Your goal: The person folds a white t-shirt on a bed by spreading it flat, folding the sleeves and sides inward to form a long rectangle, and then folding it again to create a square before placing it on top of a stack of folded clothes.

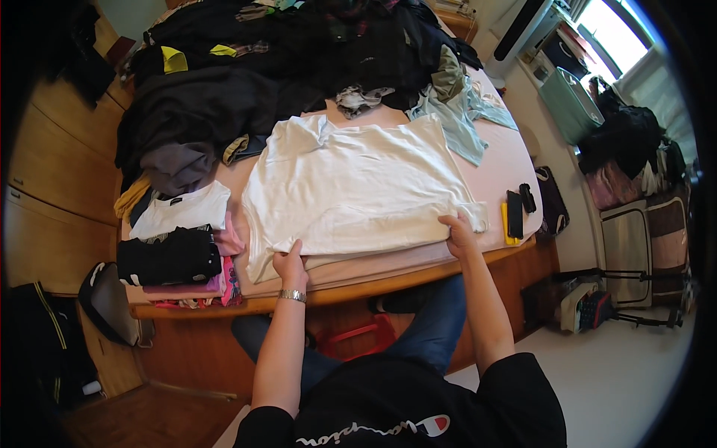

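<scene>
A white T-shirt (358, 175) lies spread sideways across the bed in front of me, its near edge partly turned over. My left hand (288, 263) pinches that near edge towards the left; a metal-band watch (292, 295) is on this wrist. Farther right, my right hand (461, 235) grips the same edge close to a sleeve. Both hands are closed, fingertips partly hidden by the cloth. Left of the shirt stands a stack of folded clothes, with a black folded garment (170, 257) in front of a white one (183, 209).
Heaped dark clothes (202, 104) cover the far side of the bed. A light blue garment (459, 112) lies beyond the shirt at right. Black and yellow objects (514, 216) rest near the bed's right corner. A red stool (358, 336) stands between my legs.
</scene>
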{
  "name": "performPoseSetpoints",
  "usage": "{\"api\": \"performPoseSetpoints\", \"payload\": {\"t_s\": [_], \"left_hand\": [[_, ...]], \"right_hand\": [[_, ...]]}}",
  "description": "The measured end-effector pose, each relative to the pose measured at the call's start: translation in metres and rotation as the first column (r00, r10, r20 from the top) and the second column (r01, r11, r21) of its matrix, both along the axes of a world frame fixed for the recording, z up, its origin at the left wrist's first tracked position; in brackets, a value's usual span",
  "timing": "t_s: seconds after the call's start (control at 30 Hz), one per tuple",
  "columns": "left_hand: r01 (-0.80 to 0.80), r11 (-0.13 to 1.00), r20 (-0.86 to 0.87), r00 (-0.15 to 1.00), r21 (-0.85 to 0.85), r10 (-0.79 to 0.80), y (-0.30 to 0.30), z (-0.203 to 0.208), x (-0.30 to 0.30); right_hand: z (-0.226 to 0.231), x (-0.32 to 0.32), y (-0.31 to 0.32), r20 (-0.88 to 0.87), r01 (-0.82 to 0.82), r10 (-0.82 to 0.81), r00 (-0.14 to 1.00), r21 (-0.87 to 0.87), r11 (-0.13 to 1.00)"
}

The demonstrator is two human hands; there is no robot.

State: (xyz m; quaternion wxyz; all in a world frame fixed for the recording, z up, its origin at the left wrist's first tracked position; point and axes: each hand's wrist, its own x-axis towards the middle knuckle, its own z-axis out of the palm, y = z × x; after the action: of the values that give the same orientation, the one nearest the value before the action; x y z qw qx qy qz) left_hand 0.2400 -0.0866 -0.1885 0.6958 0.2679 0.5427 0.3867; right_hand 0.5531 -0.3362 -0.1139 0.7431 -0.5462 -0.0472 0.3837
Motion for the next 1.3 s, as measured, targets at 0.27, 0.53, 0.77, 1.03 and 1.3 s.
{"api": "performPoseSetpoints", "payload": {"t_s": [0.27, 0.53, 0.77, 1.03, 1.3], "left_hand": [[0.06, 0.943, -0.343, 0.937, 0.328, 0.06, -0.025, 0.012, -0.014], [0.847, 0.263, -0.886, 0.456, 0.462, 0.09, 0.016, 0.047, 0.076], [0.756, 0.511, -0.839, 0.532, 0.409, -0.116, 0.023, 0.004, 0.077], [0.799, 0.458, -0.871, 0.481, 0.391, -0.095, 0.02, 0.008, 0.078], [0.933, -0.208, -0.948, 0.312, 0.292, 0.068, -0.007, 0.038, 0.062]], "right_hand": [[-0.042, 0.004, -0.004, 0.139, 0.123, -0.088, 0.986, -0.266, 0.956], [-0.045, 0.009, -0.008, 0.335, 0.18, -0.034, 0.942, -0.418, 0.89], [-0.03, 0.01, 0.001, 0.677, 0.245, 0.023, 0.735, -0.298, 0.922], [-0.062, 0.02, 0.005, 0.764, 0.407, 0.278, 0.583, -0.57, 0.714], [-0.041, -0.031, 0.043, 0.903, 0.344, 0.429, -0.017, -0.397, 0.851]]}}
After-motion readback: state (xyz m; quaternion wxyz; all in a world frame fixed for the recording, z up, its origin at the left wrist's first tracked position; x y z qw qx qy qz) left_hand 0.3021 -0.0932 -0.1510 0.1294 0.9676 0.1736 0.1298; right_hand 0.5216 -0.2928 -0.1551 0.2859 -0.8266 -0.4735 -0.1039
